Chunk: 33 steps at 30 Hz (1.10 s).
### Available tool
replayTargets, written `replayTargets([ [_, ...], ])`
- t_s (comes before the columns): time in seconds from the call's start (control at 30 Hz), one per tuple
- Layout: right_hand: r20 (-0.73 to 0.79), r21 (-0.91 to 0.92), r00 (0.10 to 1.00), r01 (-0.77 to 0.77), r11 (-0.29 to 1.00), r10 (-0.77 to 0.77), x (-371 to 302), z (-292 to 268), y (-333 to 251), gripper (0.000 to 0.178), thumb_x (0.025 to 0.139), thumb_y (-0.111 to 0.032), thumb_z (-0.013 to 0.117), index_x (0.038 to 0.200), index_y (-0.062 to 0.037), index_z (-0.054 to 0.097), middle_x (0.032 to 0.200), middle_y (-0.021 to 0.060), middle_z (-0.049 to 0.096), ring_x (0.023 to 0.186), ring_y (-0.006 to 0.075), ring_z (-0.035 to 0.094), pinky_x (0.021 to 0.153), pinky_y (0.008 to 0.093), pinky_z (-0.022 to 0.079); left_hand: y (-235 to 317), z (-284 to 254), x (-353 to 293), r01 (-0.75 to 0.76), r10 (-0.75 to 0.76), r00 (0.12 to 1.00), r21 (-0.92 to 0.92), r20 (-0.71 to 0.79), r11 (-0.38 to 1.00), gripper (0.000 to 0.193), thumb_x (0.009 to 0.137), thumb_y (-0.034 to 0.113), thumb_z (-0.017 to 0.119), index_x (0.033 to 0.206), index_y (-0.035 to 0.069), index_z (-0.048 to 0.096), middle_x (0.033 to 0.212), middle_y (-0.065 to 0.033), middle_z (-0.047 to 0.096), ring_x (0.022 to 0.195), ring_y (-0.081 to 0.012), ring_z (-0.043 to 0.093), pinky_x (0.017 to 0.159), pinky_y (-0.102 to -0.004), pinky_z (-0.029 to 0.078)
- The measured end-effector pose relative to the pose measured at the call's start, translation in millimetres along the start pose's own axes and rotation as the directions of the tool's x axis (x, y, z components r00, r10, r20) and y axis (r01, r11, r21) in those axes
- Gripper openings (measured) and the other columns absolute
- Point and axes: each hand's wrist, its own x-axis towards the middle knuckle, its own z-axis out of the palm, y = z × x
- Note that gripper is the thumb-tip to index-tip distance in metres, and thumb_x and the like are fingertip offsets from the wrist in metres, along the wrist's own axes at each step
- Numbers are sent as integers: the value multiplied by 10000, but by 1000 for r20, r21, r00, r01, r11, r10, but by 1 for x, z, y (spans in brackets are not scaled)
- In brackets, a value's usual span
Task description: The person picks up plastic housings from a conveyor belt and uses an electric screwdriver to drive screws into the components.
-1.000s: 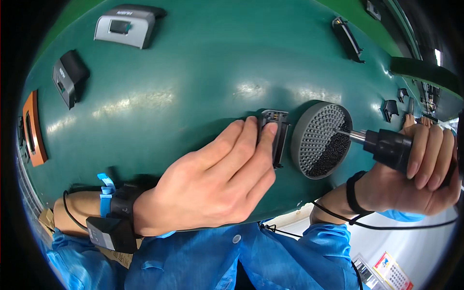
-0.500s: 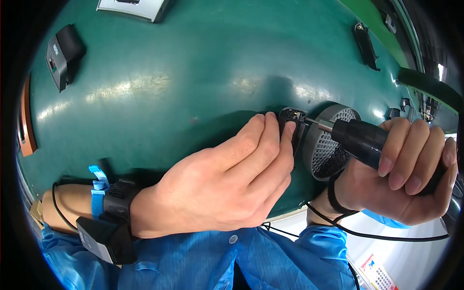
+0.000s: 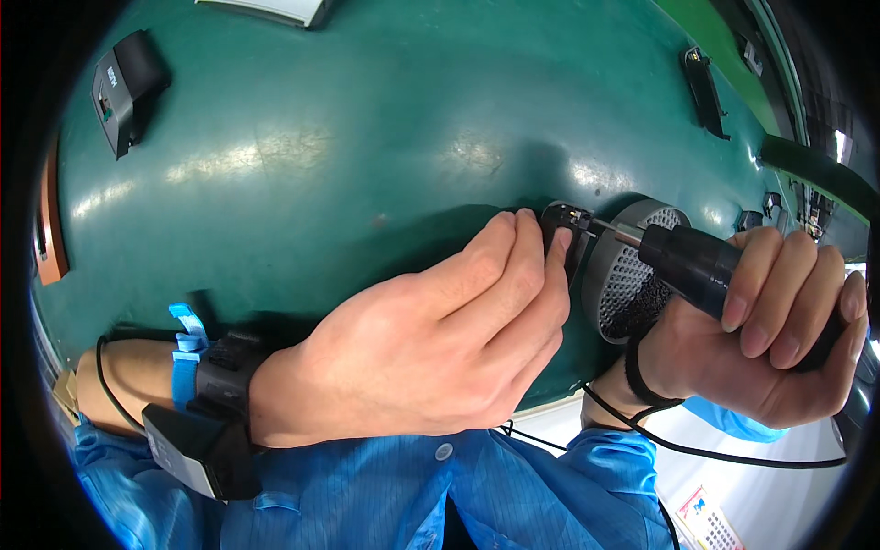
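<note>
Your left hand pinches the black part; your right hand grips the screwdriver. Hold its shaft straight while bracing the part.

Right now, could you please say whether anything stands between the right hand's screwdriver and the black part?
Nothing visible does: the screwdriver in the right hand crosses over the round dish to the black part.

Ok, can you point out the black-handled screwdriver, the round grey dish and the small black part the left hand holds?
Black-handled screwdriver [image 3: 689, 264]: head view, on the handle.
Round grey dish [image 3: 595, 280]: head view, on the outer side wall.
Small black part [image 3: 554, 220]: head view, on its upper end.
</note>
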Motion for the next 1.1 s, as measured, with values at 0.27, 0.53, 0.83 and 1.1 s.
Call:
replayTargets([
  [0.27, 1, 2, 998, 62, 998, -62, 1, 8, 6, 364, 1048, -289, 305, 1173, -8, 499, 749, 49, 510, 620, 172, 497, 596, 348, 453, 1, 1, 1, 5, -5, 1000, 6, 2, 1000, 238, 669, 181, 624, 815, 13, 708, 1093, -144, 723, 989, -272, 695, 930, -361, 561],
  [0.53, -95, -98, 993, 67, 993, -77, 4, 17, 2, 264, 989, -249, 425, 1047, -19, 542, 658, 14, 491, 541, 133, 464, 529, 307, 428, 3, 1, 1, 24, -24, 1000, -7, -1, 1000, 247, 668, 178, 616, 828, 12, 707, 1104, -140, 722, 996, -271, 695, 932, -360, 560],
  [0.83, -192, -136, 974, 100, 986, -125, 6, 33, 14, 195, 955, -210, 435, 908, -47, 533, 576, -25, 428, 461, 88, 386, 456, 265, 359, 2, 4, -1, 15, -15, 1000, 8, -12, 1000, 246, 655, 176, 605, 811, 13, 703, 1094, -143, 723, 987, -274, 698, 933, -365, 562],
  [1.1, -249, -124, 949, 167, 978, -194, 5, 35, 17, 173, 948, -223, 501, 913, -55, 515, 546, -31, 438, 427, 73, 395, 425, 237, 368, 1, 1, 0, -16, 15, 1000, -7, -19, 1000, 207, 696, 161, 631, 816, 4, 691, 1102, -142, 717, 1000, -286, 696, 907, -370, 582],
])
